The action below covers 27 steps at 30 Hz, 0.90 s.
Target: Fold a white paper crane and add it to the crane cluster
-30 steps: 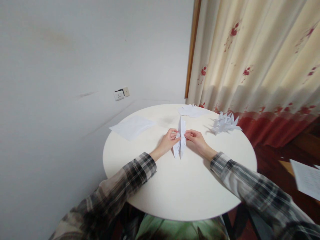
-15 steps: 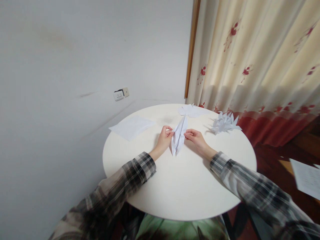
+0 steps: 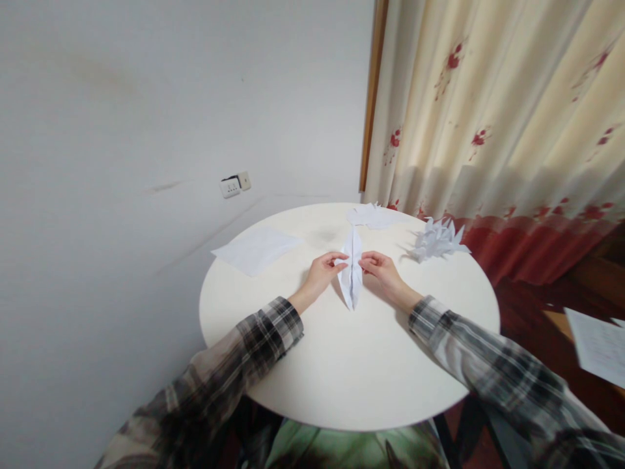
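On my screen, the left hand (image 3: 320, 273) and right hand (image 3: 385, 270) pinch folded paper (image 3: 352, 280) (creased lengthwise) over the table (image 3: 361, 371).

- The folded piece (image 3: 356, 277) at the centre was thin white paper, matt and sharply creased down its length.
- The flat sheet (image 3: 256, 251) on the left was matt paper, smoother than the folded piece.
- The spiky cluster (image 3: 436, 242) on the far right was crisp matt paper, rough with points.
- The tabletop (image 3: 361, 365) looked smooth, with a faint sheen; its material was unclear.
- The wall (image 3: 122, 98) on the left looked painted, matt and scuffed.
- The socket (image 3: 229, 188) on it looked like smooth plastic.
- The curtain (image 3: 527, 85) on the right was pleated cloth.
- Both sleeves (image 3: 266, 333) were soft, matt cloth.
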{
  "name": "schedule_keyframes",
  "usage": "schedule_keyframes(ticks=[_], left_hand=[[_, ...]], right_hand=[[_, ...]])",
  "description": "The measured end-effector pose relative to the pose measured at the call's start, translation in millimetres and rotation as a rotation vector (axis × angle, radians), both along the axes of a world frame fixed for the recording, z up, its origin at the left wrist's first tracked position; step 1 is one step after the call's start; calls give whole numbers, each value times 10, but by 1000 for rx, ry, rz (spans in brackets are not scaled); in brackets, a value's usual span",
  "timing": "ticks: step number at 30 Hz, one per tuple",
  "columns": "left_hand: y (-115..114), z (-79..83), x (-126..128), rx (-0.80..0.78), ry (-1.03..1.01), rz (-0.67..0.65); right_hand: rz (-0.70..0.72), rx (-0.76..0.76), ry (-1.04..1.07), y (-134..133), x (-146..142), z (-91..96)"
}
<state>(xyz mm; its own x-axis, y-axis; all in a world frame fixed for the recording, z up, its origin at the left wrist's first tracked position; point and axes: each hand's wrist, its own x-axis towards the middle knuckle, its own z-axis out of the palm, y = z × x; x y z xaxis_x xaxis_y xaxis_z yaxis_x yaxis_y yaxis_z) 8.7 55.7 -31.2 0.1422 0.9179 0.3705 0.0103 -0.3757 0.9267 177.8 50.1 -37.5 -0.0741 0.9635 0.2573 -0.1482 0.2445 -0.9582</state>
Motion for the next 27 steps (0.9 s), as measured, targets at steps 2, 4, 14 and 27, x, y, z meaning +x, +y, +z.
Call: schedule_keyframes(ticks=[2,4,14,27], left_hand=[[-1,-5,4,-1,16,-4],[-6,-12,6,-7,13,-14],[40,-74,7,-16,-49,-27],[22,-74,13,-6,-61,-33]], right_hand=[[-21,28,-11,11,-7,-1],[-46,63,-20,29,-15,-10],[-151,232,-350,-52,-50,-6],[-197,519,-774,-71,6,-46]])
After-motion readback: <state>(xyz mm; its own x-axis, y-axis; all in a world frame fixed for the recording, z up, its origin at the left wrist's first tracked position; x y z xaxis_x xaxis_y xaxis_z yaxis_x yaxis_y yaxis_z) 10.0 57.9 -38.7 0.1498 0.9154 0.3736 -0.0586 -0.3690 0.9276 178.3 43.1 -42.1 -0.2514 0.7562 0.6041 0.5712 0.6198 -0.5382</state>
